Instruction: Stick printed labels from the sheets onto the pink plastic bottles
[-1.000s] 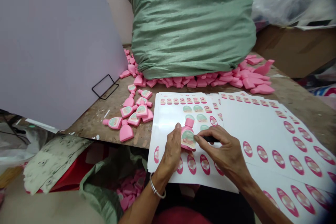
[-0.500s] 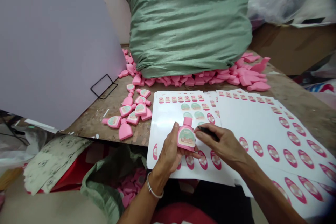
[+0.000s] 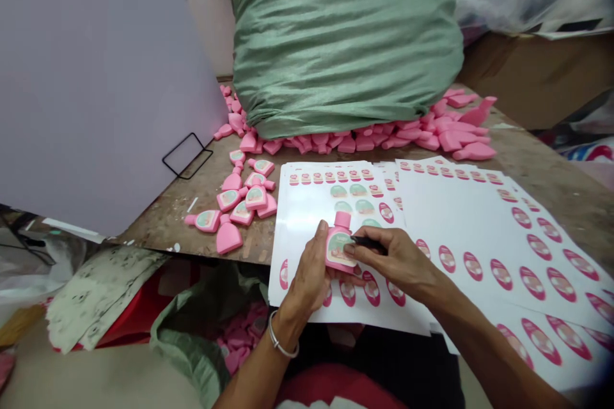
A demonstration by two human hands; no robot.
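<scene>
A small pink toy bottle (image 3: 341, 222) with a green label on its front is gripped by my left hand (image 3: 311, 271), cap end up. My right hand (image 3: 398, 261) pinches a thin dark tool (image 3: 368, 242), whose exact kind I cannot make out. Its tip and my right fingers lie against the right part of the label. Under both hands are white sticker sheets (image 3: 307, 223) printed with green, pink and red labels. To the left, several pink bottles (image 3: 256, 197) rest in a loose group, most with labels and some plain.
A large green sack (image 3: 345, 45) stands at the back, with many pink bottles (image 3: 465, 134) around its base. More sticker sheets (image 3: 460, 217) spread to the right. A black wire frame (image 3: 188, 154) juts from the pale panel (image 3: 96, 77). Below the table edge, an open green bag (image 3: 187, 339) holds pink pieces.
My right hand has moved left, bringing the dark tool's tip from the bottle's right edge onto its label. My left hand keeps holding the bottle.
</scene>
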